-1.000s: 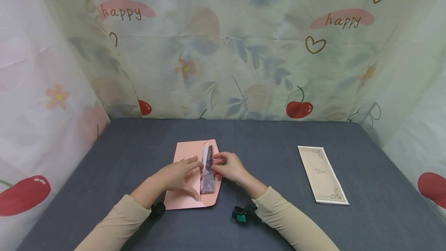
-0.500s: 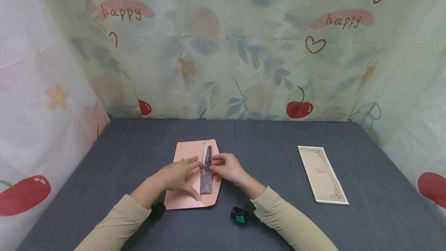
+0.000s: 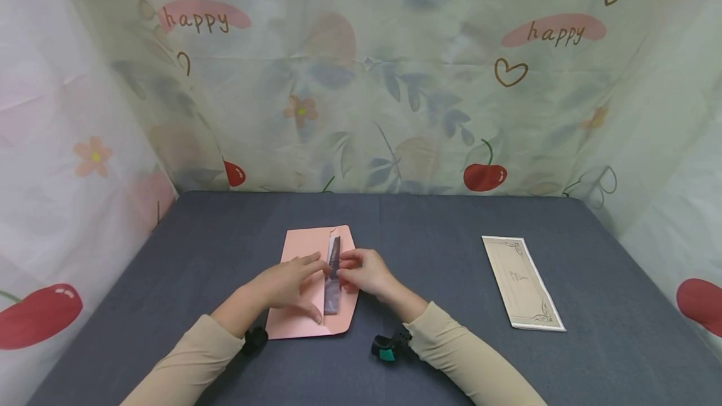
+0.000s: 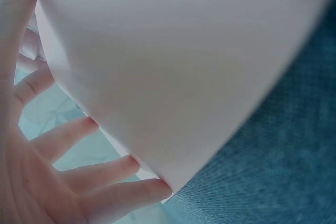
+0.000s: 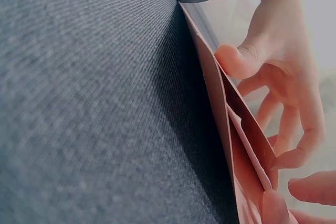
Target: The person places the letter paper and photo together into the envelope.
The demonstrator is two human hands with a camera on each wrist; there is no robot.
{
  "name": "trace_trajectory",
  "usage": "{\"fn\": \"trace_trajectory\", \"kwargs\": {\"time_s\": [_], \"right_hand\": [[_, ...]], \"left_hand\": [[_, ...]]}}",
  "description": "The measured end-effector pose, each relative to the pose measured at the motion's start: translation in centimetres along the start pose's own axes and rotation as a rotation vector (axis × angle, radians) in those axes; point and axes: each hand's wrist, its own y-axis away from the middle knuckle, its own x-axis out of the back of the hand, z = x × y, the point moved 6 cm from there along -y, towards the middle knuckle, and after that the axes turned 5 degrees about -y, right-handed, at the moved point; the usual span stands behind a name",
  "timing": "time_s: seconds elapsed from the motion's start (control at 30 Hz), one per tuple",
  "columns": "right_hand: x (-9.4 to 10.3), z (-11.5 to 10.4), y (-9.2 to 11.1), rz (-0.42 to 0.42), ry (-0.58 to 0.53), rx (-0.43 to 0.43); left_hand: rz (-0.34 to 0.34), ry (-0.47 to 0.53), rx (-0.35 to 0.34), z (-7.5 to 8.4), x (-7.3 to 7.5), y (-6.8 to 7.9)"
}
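A pink envelope (image 3: 301, 242) lies on the dark table, its pocket facing right. Out of the pocket shows a narrow strip of a folded sheet (image 3: 331, 299) with a dark, purplish print; the rest is hidden inside. My left hand (image 3: 293, 282) rests over the envelope, fingers spread, with fingertips along the pocket's edge. In the left wrist view these fairly straight fingers meet the rim of the pale envelope panel (image 4: 173, 77). My right hand (image 3: 369, 273) pinches the sheet's outer edge between thumb and fingers. From the right wrist, the sheet (image 5: 249, 145) stands between the envelope's gaping panels.
A cream folded card (image 3: 521, 284) with ornate corner print lies to the right on the table (image 3: 440, 237). Patterned cloth (image 3: 361, 80) hangs behind and at both sides. A black wrist strap piece (image 3: 386, 348) with a green part sits below the right wrist.
My right hand has moved slightly left, and the sheet has slid deeper into the envelope, so its visible strip is narrower. The left hand and envelope have stayed put.
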Motion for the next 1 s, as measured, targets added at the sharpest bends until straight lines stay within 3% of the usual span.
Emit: {"fn": "trace_trajectory", "kwargs": {"time_s": [1.0], "right_hand": [[-0.7,0.14,-0.48,-0.007,-0.003,-0.012]], "left_hand": [[0.011,-0.019,-0.019,0.14,0.08,-0.11]]}}
